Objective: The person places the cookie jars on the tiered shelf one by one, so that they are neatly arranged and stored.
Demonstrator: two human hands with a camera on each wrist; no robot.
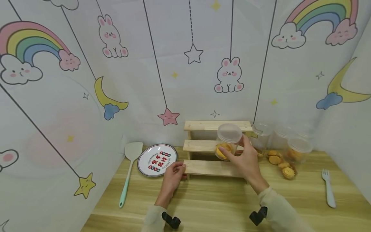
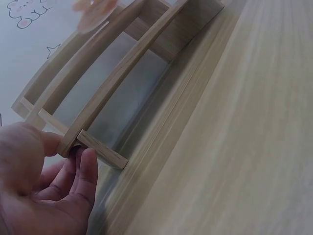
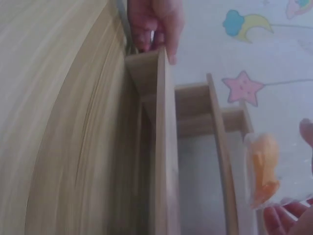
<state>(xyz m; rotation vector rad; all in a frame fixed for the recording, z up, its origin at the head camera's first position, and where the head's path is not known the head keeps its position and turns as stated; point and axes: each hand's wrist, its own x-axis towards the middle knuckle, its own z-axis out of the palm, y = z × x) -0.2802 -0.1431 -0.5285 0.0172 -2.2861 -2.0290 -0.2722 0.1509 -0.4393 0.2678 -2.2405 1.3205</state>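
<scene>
A three-tier wooden shelf [image 1: 214,167] stands against the back wall. My left hand [image 1: 174,175] pinches the left end of its lowest board, thumb above and fingers curled below, as the left wrist view shows. My right hand [image 1: 246,161] grips a clear lidded jar [image 1: 229,133] from its right side, with yellow-orange cookies [image 3: 265,169] inside. The jar is held upright over the shelf and overlaps the middle and lowest boards in the head view.
Right of the shelf stand several clear jars [image 1: 299,146], with loose cookies [image 1: 287,172] in front. A fork [image 1: 328,190] lies far right. To the left are a white plate [image 1: 157,167] with red lettering and a spatula [image 1: 127,177] with a green handle.
</scene>
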